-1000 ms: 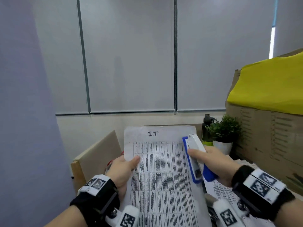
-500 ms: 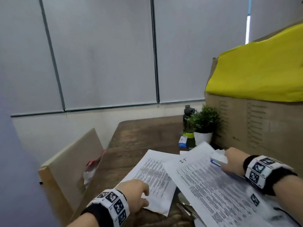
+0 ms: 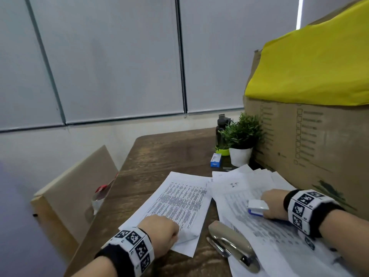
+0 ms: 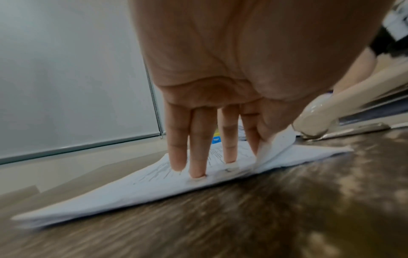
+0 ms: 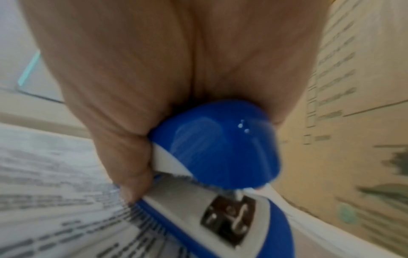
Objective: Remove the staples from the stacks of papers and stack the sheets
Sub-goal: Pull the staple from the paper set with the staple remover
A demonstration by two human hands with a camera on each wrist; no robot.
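Head view: papers [image 3: 179, 204] near table [image 3: 159, 156] edge.

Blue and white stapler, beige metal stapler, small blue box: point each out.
blue and white stapler [image 3: 257, 207], head view, on its white top.
beige metal stapler [image 3: 229, 236], head view, on its beige upper arm.
small blue box [image 3: 215, 160], head view, on its top face.

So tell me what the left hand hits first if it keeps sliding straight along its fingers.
Probably only paper: the left hand already lies on the left stack of sheets, fingers pointing along it. Farther along that line the small blue box seems next, though depth is unclear.
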